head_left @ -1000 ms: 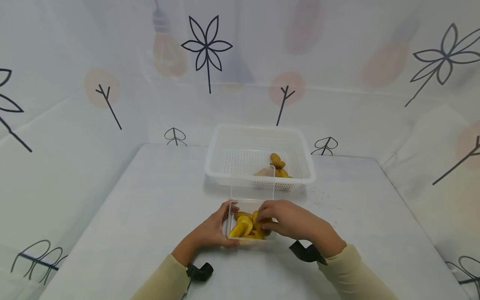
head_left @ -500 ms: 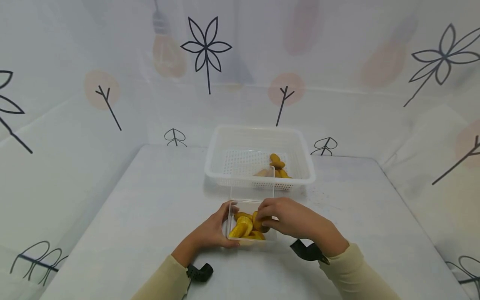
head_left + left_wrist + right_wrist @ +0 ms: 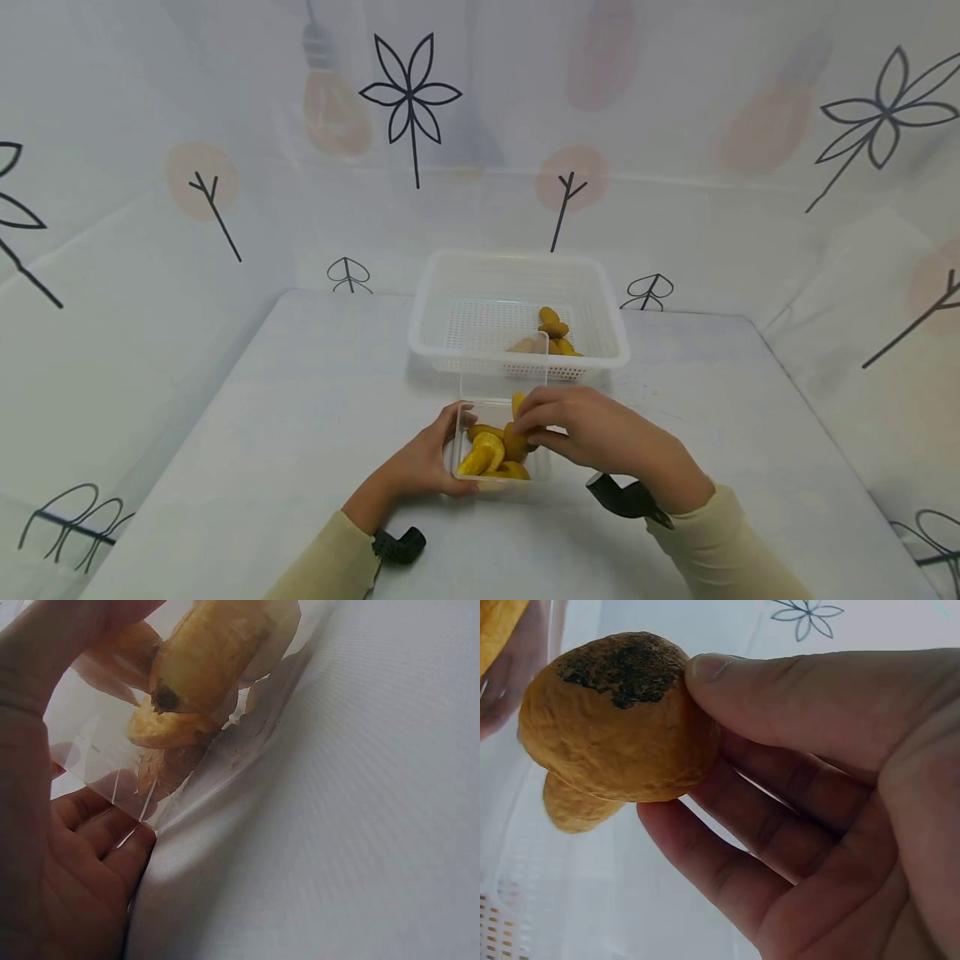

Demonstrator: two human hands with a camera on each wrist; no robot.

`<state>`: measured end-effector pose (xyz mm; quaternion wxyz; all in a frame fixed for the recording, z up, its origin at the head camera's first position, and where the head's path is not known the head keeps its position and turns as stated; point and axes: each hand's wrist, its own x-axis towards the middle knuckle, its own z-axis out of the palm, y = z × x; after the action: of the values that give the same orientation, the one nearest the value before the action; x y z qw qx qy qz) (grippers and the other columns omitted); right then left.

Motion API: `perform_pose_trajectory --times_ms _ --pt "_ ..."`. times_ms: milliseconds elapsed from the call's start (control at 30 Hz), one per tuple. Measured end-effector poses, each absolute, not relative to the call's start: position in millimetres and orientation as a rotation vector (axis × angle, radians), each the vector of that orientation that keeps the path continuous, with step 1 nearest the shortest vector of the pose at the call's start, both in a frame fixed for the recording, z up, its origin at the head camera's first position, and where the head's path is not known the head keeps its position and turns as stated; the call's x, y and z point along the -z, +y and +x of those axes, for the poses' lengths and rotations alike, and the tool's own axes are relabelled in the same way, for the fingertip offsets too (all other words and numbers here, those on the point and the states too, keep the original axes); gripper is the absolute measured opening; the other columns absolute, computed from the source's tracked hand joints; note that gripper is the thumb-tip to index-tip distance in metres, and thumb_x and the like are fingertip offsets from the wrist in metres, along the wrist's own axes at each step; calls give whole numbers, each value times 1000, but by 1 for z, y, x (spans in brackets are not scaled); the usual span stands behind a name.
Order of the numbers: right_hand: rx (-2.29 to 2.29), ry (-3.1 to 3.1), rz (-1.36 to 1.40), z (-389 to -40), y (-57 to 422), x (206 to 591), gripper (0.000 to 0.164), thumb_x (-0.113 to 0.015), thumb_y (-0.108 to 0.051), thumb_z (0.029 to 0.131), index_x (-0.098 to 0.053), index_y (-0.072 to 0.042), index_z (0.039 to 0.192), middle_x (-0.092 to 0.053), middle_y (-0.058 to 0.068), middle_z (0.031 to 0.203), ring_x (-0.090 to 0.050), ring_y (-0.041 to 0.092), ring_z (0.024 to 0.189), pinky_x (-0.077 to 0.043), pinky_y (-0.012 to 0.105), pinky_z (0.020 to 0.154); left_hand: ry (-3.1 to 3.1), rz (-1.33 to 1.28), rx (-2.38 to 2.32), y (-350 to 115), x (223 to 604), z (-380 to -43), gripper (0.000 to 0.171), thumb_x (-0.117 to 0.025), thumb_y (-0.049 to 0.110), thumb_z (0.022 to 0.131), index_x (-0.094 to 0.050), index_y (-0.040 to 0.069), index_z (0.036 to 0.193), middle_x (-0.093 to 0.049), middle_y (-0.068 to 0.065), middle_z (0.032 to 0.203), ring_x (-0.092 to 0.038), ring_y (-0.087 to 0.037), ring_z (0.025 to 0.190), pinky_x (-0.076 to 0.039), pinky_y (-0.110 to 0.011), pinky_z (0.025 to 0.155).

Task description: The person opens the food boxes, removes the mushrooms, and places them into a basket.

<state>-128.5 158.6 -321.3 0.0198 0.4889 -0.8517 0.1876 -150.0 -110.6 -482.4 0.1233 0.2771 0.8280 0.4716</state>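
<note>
A clear plastic box stands on the table with its lid raised at the back. My left hand grips its left side, thumb toward the front and fingers behind. Several yellow pieces lie inside; through the clear wall in the left wrist view, one piece shows a dark end. At the box's right side my right hand pinches a yellow-brown mushroom-shaped piece between thumb and fingers. It has a rounded top with a black patch, and a smaller lobe pokes out behind.
Behind the box stands a white perforated plastic basket. Several yellow-brown pieces sit in its right part, and the raised lid overlaps its front in this view. A white cloth covers the table, and patterned sheeting surrounds it.
My right hand has risen slightly and shifted right with the piece, and a yellow tip now shows above the fingers. The left hand and box have stayed in place.
</note>
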Motion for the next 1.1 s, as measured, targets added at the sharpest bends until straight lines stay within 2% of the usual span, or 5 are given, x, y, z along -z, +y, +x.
perform_pose_trajectory --times_ms 467,567,700,933,1100 --pt "-599 -2353 1525 -133 163 305 17 -75 -9 82 -74 -17 97 -66 -7 102 -62 8 92 -55 22 80 2422 832 -1369 -111 482 -150 107 -85 43 66 -21 16 148 -45 1 139 -43 -17 135 -31 -46 116" --pt "-599 -2281 1527 -135 164 303 11 -67 -21 91 -74 -17 98 -67 -7 102 -63 8 93 -54 19 80 2421 832 -1375 -110 482 -150 106 -86 41 66 -22 16 147 -46 0 139 -44 -17 135 -31 -46 116" --pt "-600 -2233 1518 -138 164 298 36 -45 -36 99 -74 -17 98 -67 -7 102 -63 8 95 -52 16 81 2428 814 -1372 -110 481 -149 105 -86 40 65 -24 17 146 -46 1 139 -44 -15 135 -30 -46 117" --pt "-551 -2199 1492 -141 165 286 14 -72 -9 85 -74 -13 99 -68 -3 104 -63 14 99 -56 28 84 2419 818 -1373 -110 480 -150 104 -86 40 65 -24 17 146 -46 1 138 -44 -14 134 -30 -46 117" --pt "-557 -2154 1471 -146 165 281 26 -52 -25 97 -74 -11 99 -67 -1 106 -63 15 102 -53 29 91 2415 823 -1376 -110 481 -151 105 -87 39 65 -24 16 146 -46 0 138 -43 -13 135 -29 -44 117"
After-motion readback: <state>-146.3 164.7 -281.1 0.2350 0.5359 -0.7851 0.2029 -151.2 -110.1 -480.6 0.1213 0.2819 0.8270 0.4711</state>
